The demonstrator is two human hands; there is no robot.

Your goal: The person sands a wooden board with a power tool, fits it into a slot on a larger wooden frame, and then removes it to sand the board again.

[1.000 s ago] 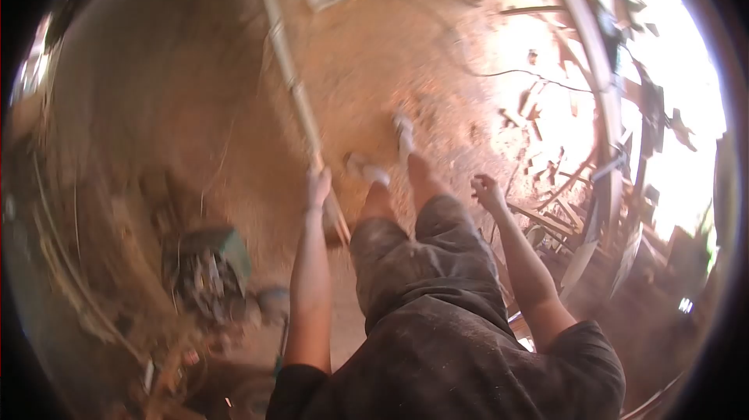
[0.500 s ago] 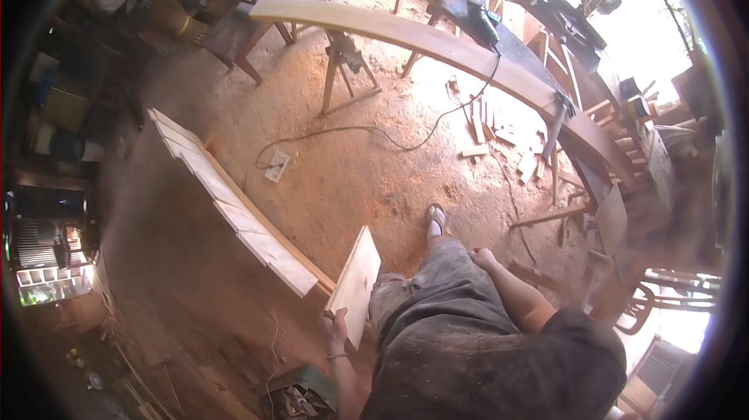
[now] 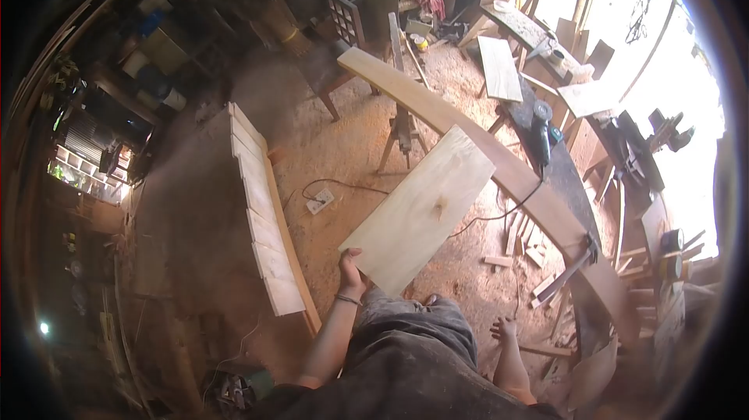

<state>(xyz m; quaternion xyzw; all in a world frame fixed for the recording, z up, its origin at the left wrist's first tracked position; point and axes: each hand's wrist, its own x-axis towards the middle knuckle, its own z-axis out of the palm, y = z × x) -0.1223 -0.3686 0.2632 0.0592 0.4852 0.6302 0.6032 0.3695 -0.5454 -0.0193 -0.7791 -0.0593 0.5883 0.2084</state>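
The right hand (image 3: 504, 329) is low down at the person's side, with its fingers spread apart and nothing to be seen in them. The left hand (image 3: 353, 273) has its fingers closed on the near left corner of the pale board (image 3: 413, 221), and the thumb shows on top. The board is up in front of the legs, tilted, with its wide side in view and a brown knot (image 3: 440, 204) in it. It looks like the step here is holding and carrying the board by one hand. As it is held at just one corner, moving it well calls for a tight pinch and a steady wrist, or it could tip or swing. To its left is a row of pale slats (image 3: 269, 240) along a long strip, well apart from it. Past the board, a long curved plank (image 3: 515, 170) has a clamp (image 3: 591, 247) on it; I can't tell if board and plank touch. Farther on, a power tool (image 3: 541, 129) lies on the dark surface (image 3: 563, 174), and a chair (image 3: 343, 20) is far back.
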